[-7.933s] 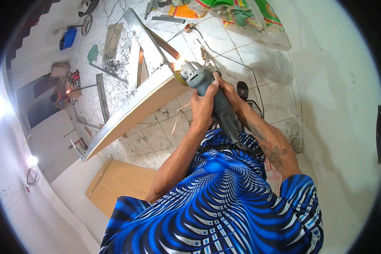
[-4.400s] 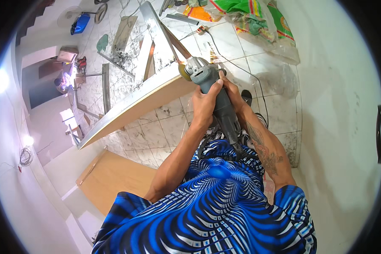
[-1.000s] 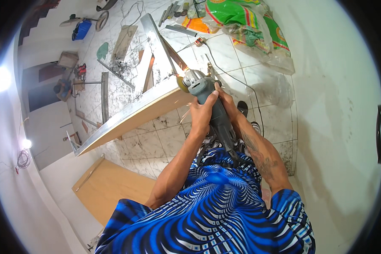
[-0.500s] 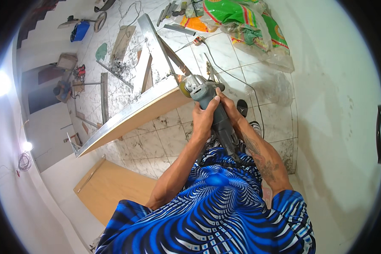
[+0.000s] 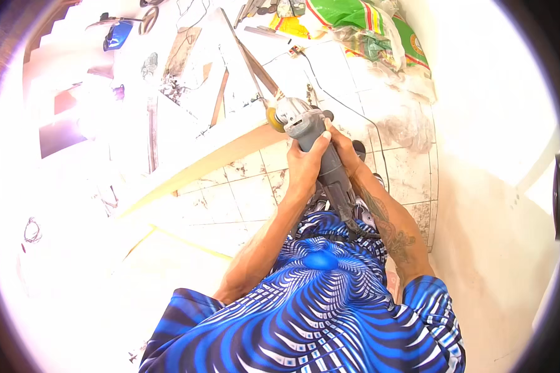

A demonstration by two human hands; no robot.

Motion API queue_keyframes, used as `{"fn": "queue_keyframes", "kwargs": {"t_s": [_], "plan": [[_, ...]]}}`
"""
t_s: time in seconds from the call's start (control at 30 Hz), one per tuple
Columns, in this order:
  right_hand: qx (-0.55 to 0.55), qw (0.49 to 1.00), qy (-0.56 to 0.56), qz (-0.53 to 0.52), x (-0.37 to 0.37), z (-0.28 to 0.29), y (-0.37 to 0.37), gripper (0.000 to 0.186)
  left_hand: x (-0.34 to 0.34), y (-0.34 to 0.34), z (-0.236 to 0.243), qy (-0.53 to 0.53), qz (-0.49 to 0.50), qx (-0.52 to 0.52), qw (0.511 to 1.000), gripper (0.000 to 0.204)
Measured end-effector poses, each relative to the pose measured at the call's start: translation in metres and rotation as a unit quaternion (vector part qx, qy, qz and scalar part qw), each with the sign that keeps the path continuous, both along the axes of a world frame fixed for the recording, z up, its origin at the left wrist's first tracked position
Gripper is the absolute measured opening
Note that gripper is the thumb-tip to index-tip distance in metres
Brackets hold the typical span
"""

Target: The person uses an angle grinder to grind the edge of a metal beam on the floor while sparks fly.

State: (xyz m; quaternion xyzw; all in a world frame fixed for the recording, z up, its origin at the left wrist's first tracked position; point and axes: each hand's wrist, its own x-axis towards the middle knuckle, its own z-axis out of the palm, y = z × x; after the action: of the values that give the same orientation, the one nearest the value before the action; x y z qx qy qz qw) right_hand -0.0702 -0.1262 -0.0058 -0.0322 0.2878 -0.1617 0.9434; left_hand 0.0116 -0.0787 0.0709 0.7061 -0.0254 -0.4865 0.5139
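Both my hands are wrapped round a grey angle grinder [image 5: 317, 133] in front of me. My left hand [image 5: 305, 165] grips its body from the left, thumb along the top. On the other side, my right hand [image 5: 344, 148] closes round it near the head. The yellowish disc [image 5: 274, 120] is at the near end of a metal-edged board [image 5: 230, 146]; glare hides whether they touch. A faint orange glow shows by the grinder's head. Beyond the disc, a metal strip [image 5: 255, 68] slants away.
Green and yellow plastic sacks [image 5: 361, 25] lie at the far right. A dark cord [image 5: 354, 113] runs across the tiles from a small socket block [image 5: 297, 51]. Metal offcuts [image 5: 247, 12] lie at the back. Close on the right is a pale wall [image 5: 491, 161].
The picture has turned much brighter, washing out the left side. The grinder has shifted slightly right against the board, with both hands still on it. The sparks at the disc look fainter.
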Motion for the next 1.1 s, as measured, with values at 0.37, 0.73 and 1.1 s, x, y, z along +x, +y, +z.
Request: {"fn": "queue_keyframes", "kwargs": {"t_s": [0.37,0.73,1.1], "plan": [[-0.034,0.999,-0.032,0.008,0.016,-0.007,-0.02,0.054,0.016,-0.014,-0.004,-0.006,0.01,-0.013,1.0,0.057],[0.008,0.999,-0.011,0.031,0.0,-0.003,-0.004,0.053,-0.001,0.001,-0.002,-0.005,0.021,-0.005,1.0,0.055],[-0.011,0.998,-0.041,0.051,0.02,-0.007,-0.018,0.053,0.025,-0.007,-0.016,0.015,0.005,0.004,1.0,0.05]]}}
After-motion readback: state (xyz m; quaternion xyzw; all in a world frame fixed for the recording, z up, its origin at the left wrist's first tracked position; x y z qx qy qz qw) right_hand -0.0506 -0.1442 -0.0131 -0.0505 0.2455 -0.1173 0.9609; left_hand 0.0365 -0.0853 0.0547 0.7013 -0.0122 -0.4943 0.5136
